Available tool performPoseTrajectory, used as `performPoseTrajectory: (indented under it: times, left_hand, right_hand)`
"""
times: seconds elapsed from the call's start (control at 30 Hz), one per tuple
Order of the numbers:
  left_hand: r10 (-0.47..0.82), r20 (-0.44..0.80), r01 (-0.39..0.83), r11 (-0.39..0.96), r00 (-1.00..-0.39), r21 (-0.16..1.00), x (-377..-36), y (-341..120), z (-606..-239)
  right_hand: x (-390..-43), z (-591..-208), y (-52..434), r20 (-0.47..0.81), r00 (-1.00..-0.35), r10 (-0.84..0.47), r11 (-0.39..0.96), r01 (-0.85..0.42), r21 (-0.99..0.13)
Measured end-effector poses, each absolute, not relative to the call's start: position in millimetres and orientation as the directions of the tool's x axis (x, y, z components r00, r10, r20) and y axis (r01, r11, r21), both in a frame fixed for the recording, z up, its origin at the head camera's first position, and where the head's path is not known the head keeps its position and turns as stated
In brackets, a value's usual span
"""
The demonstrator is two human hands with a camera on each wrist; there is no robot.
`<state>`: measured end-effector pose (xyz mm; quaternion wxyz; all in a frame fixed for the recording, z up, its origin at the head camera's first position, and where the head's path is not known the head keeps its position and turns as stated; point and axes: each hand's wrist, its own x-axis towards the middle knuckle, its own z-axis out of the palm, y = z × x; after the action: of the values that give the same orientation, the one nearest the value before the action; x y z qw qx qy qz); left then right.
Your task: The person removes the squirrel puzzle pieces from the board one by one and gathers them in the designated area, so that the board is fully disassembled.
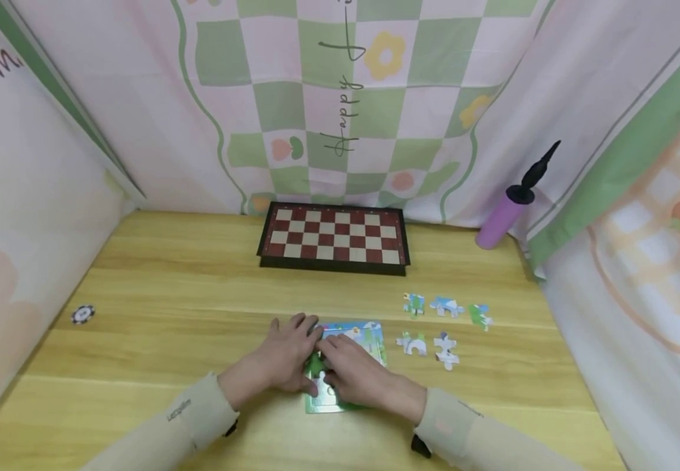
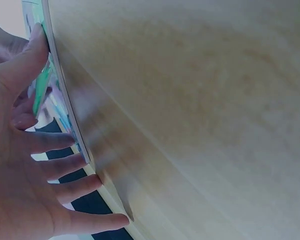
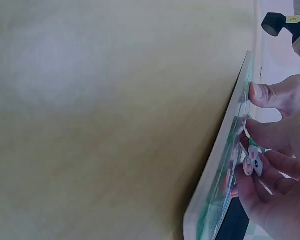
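A square picture puzzle (image 1: 343,407) lies flat on the wooden table, partly hidden under both hands. My left hand (image 1: 288,353) rests at its left edge, fingers spread, with the thumb (image 2: 36,47) on the border and fingertips at the rim and table. Over the middle of the puzzle, my right hand (image 1: 356,371) pinches a small puzzle piece (image 3: 253,161), which stands tilted between thumb and fingers. Several loose puzzle pieces (image 1: 447,305) lie on the table to the right of the puzzle.
A folded red-and-white chessboard (image 1: 334,235) lies at the back of the table. In the back right corner stands a purple hand pump (image 1: 503,219) with a black nozzle. A poker chip (image 1: 83,314) lies far left. Printed curtains (image 1: 340,104) enclose the table.
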<state>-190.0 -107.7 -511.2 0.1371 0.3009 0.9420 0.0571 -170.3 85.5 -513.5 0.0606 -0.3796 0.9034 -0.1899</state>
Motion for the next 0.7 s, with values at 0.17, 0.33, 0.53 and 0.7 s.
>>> performPoseTrajectory:
  times: [0.17,0.33,0.53,0.7]
  left_hand:
    - [0.589,-0.218,0.555,0.807,-0.778,0.202,-189.1,-107.2,-509.6]
    - [0.582,-0.233,0.547,0.813,-0.779,0.200,-188.9,-106.6,-509.1]
    - [0.579,-0.237,0.543,0.815,-0.780,0.205,-189.0,-106.7,-509.9]
    - [0.581,-0.238,0.544,0.814,-0.779,0.204,-188.5,-106.5,-510.3]
  right_hand:
    - [-169.2,-511.8,85.2,0.058,-0.689,-0.723,0.604,-0.670,-0.432]
    - [-168.2,-511.2,84.8,0.125,-0.655,-0.745,0.557,-0.715,-0.422]
    - [-168.0,-507.3,83.0,0.103,-0.643,-0.759,0.551,-0.719,-0.424]
    - [-167.4,-506.0,83.7,0.119,-0.632,-0.766,0.537,-0.731,-0.421]
